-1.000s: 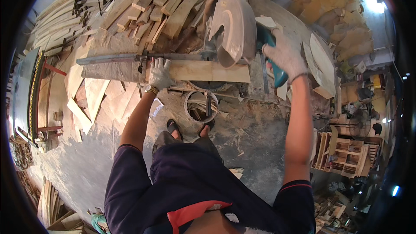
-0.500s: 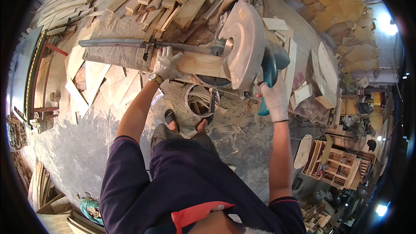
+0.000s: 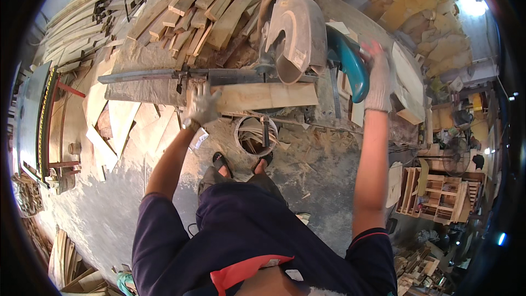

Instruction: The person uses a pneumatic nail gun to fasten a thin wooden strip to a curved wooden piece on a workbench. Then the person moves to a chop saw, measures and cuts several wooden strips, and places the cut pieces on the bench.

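Note:
A miter saw stands on the workbench, its grey blade guard (image 3: 298,35) raised and its teal handle (image 3: 353,71) at the right. Under the guard, along the dark metal fence (image 3: 142,77), lies a pale wooden board (image 3: 268,96). My left hand (image 3: 204,105), in a whitish work glove, has its fingers spread at the board's left end; whether it presses on the wood I cannot tell. Just right of the teal handle is my gloved right hand (image 3: 378,74), slightly blurred, its fingers apart and off the handle.
A round bin (image 3: 255,137) of thin offcuts stands below the bench edge, near my feet. Stacked wood pieces (image 3: 211,3) fill the bench behind the saw. Flat offcuts (image 3: 123,120) lie at the left, and a wooden block (image 3: 408,87) sits at the right.
The saw head has risen from the board. My right hand has let go of the handle and moved up and right. My left hand has shifted slightly down and left.

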